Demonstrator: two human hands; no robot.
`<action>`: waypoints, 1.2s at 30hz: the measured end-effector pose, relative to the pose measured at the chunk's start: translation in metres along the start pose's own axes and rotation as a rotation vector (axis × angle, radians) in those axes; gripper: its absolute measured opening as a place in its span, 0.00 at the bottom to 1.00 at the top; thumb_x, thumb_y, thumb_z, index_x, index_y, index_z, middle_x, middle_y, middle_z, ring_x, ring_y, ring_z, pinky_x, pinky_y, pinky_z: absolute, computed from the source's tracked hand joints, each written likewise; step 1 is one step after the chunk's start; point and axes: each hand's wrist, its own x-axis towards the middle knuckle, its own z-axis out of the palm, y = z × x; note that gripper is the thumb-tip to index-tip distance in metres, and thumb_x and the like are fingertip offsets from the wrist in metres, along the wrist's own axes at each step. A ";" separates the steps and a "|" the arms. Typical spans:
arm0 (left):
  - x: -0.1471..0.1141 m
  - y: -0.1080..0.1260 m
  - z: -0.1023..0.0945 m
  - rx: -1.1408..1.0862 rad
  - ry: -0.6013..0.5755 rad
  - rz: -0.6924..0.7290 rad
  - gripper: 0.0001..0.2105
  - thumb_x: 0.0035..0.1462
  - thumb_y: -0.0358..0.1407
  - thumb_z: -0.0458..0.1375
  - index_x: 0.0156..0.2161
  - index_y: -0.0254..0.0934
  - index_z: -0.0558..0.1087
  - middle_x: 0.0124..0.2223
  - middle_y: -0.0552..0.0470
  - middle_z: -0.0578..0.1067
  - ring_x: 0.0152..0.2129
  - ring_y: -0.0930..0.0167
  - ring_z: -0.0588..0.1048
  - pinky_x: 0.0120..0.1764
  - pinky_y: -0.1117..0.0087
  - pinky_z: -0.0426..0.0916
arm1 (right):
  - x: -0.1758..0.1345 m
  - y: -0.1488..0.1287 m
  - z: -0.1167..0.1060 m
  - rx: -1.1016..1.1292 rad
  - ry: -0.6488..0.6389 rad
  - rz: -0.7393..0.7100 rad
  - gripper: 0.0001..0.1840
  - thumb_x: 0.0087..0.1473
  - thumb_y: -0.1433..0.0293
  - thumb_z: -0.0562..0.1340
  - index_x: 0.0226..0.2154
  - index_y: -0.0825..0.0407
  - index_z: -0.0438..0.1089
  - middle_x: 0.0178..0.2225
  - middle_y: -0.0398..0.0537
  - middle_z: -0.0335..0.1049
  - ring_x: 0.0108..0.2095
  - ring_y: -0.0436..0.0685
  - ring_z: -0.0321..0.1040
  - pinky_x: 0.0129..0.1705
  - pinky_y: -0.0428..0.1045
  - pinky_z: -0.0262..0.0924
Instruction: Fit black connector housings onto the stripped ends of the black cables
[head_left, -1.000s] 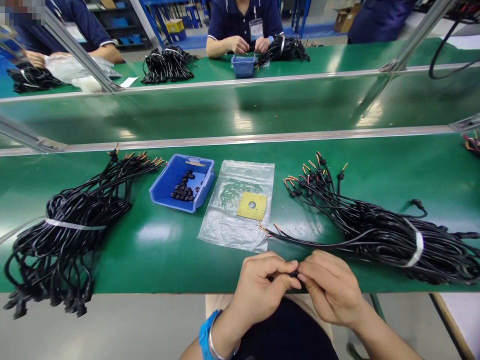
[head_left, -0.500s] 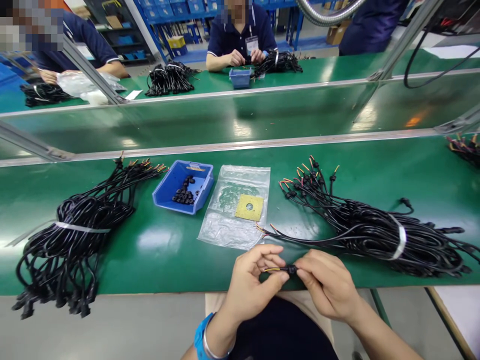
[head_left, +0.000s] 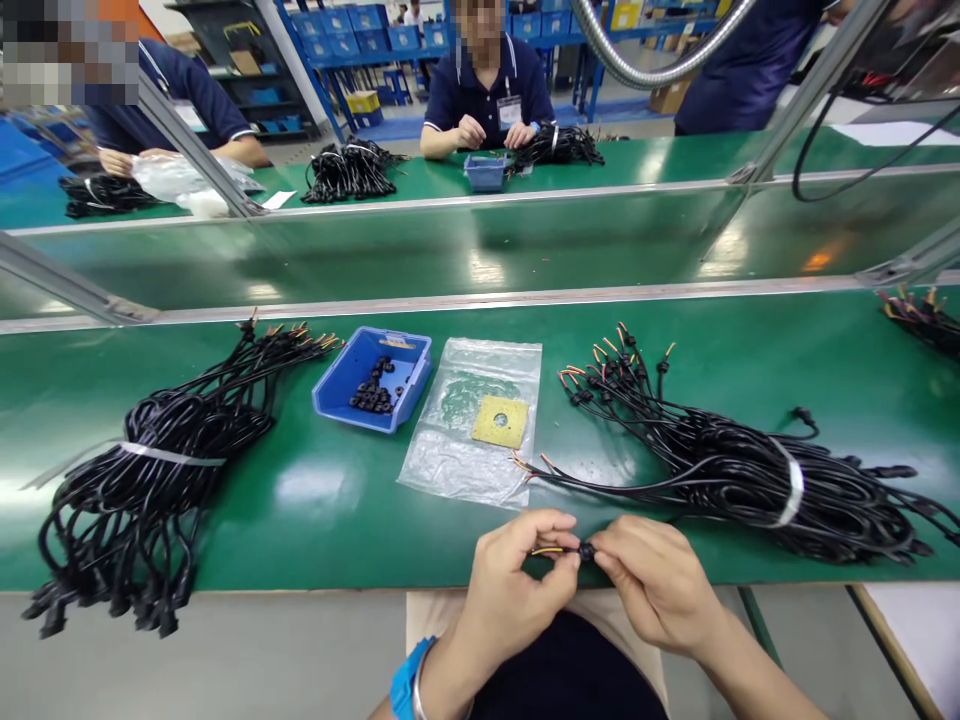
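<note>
Close to the bench's front edge, my left hand is closed with thumb and fingertips at a small black cable fitting. A thin yellow wire runs out of the fitting between these fingers. My right hand pinches the black cable just behind the fitting; its fingers hide most of that cable. Beyond the right hand lies a strapped bundle of black cables, many wire ends bearing black fittings. Two or three loose cable ends from it reach left above my hands.
A blue bin holds small black ring-like parts. Beside it lies a clear plastic bag with a yellow square pad on it. Another tied cable bundle overhangs the front edge at left. Metal framing crosses behind; co-workers sit beyond.
The left thumb and fingertips have drawn closer onto the black fitting. The view has shifted slightly. Across the bench, a co-worker's hands have moved apart.
</note>
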 end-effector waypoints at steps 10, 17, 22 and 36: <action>-0.011 0.014 -0.010 0.067 -0.592 0.215 0.10 0.55 0.26 0.58 0.37 0.42 0.78 0.34 0.55 0.83 0.31 0.72 0.81 0.39 0.75 0.72 | 0.013 -0.009 -0.019 -0.466 0.066 -0.051 0.13 0.65 0.70 0.54 0.47 0.59 0.69 0.41 0.54 0.77 0.39 0.55 0.74 0.46 0.49 0.63; 0.034 0.033 -0.096 0.420 -0.094 0.222 0.05 0.57 0.34 0.60 0.37 0.40 0.79 0.34 0.50 0.83 0.31 0.69 0.81 0.38 0.72 0.74 | 0.026 -0.002 0.001 -0.675 0.024 -0.061 0.19 0.68 0.71 0.47 0.40 0.56 0.73 0.33 0.47 0.77 0.27 0.50 0.73 0.30 0.46 0.61; 0.105 0.018 -0.174 1.193 0.049 -0.187 0.14 0.59 0.32 0.54 0.46 0.37 0.80 0.47 0.43 0.81 0.44 0.57 0.79 0.47 0.60 0.72 | 0.020 0.000 0.005 -0.577 0.082 -0.049 0.17 0.67 0.73 0.50 0.38 0.52 0.75 0.35 0.44 0.77 0.29 0.49 0.74 0.34 0.45 0.61; 0.145 -0.006 -0.186 1.155 -0.073 -0.183 0.10 0.55 0.31 0.54 0.38 0.35 0.78 0.39 0.41 0.82 0.39 0.58 0.79 0.45 0.62 0.71 | 0.014 0.005 0.016 -0.422 0.341 -0.053 0.11 0.57 0.80 0.60 0.42 0.54 0.72 0.37 0.51 0.77 0.35 0.54 0.75 0.40 0.48 0.69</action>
